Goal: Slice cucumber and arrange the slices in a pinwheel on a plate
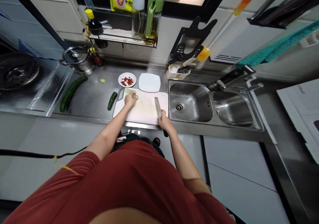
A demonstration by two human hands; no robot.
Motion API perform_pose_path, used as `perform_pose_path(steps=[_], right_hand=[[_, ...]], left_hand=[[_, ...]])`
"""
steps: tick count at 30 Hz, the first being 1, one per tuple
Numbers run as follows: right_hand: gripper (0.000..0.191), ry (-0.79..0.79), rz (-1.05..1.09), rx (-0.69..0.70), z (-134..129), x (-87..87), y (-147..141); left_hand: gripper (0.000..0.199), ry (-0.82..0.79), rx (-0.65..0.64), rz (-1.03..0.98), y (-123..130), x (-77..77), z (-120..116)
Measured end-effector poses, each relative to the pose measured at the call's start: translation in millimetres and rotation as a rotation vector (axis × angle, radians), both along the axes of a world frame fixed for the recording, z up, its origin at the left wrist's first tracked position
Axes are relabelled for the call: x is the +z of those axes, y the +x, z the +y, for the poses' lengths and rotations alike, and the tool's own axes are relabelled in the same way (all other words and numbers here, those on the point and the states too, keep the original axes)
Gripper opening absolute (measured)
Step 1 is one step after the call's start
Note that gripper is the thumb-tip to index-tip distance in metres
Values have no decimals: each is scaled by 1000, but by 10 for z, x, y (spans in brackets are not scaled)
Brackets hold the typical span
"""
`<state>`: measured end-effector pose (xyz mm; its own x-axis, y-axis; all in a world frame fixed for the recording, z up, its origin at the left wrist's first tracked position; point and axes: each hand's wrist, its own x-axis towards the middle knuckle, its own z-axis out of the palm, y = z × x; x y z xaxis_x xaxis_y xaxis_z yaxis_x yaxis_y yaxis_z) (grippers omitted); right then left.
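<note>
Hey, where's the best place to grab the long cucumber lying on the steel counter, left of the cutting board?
Probably around the middle of the long cucumber, coming from above with your left hand, since your right hand holds the knife. It lies flat and diagonal on the steel counter, nothing covers it, and its slim body should let your fingers curl around it.

A kitchen is shown, and it looks like one in a home. A steel counter (87, 99) is set along the wall. A two-bowl sink (189, 101) is set in it on the right, and a gas burner (17, 71) is seen on the left. A steel pot (76, 59) is placed near the burner. Bottles (153, 14) are kept on a small shelf (122, 39) at the far side. A cutting board (144, 114) is laid on the counter.
</note>
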<state>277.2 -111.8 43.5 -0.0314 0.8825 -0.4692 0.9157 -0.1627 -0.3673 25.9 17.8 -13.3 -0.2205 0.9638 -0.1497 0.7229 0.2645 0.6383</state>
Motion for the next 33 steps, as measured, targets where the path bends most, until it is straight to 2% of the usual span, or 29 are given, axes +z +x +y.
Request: perform_pose_path(steps=[3,5,9,13,16,24,33], right_hand=[[57,61,-24,-62,29,11,3],[50,68,-68,-84,57,14,7],[30,15,-147,-26,80,27,7],[40,-31,-219,-69,41,76,-12],[45,-8,-239,-86,11,130,-36],[41,61,-201,143,-125,243,-290],[38,62,-253,182,-184,175,-481]], left_hand=[[26,18,-11,-45,40,-41,-131],[25,22,-15,-64,60,-68,-195],[25,60,-15,-66,59,-117,-255],[23,132,-34,-43,29,-164,-255],[23,146,-32,-38,15,-203,-239],[29,167,-6,-14,27,-269,-220],[29,162,-20,6,27,-277,-215]])
